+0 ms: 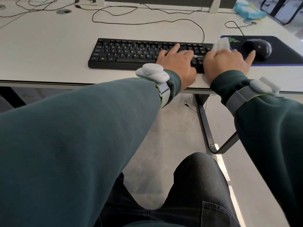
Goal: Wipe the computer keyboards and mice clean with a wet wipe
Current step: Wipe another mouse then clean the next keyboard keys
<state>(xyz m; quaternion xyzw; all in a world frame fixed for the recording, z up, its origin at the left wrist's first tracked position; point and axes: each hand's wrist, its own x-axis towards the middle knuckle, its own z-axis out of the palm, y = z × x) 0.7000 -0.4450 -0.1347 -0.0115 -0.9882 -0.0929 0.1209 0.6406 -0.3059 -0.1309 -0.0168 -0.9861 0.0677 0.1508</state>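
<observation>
While the person sits at the white desk [49, 46], both hands are on the right part of the black keyboard [131, 53].

- Keyboard: lies flat near the desk's front edge, at 12 o'clock from the person's knees.
- Left hand [177, 63]: palm down on the keys right of the letter block, fingers loosely straight and spread, gripping nothing.
- Right hand [226, 63]: palm down on the keyboard's right end. It holds the white wet wipe [221, 44], which is bunched over the fingers and sticks out at 12 o'clock of the knuckles. Little finger stretches out towards 2 o'clock. Curl of the other fingers is hidden by the wipe; cannot tell.
- Mouse [260, 48]: black, at 3 o'clock of the keyboard, on a dark mouse pad [285, 51] with a green logo. Untouched; the little fingertip is near it.
- Pale blue packet [247, 10]: at 1 o'clock, far edge of the desk; label blurred.
- Black cables [147, 22]: loop over the desk at 12 o'clock of the keyboard.
- Grey strapped device [152, 72]: on the left sleeve; a similar one on the right.
</observation>
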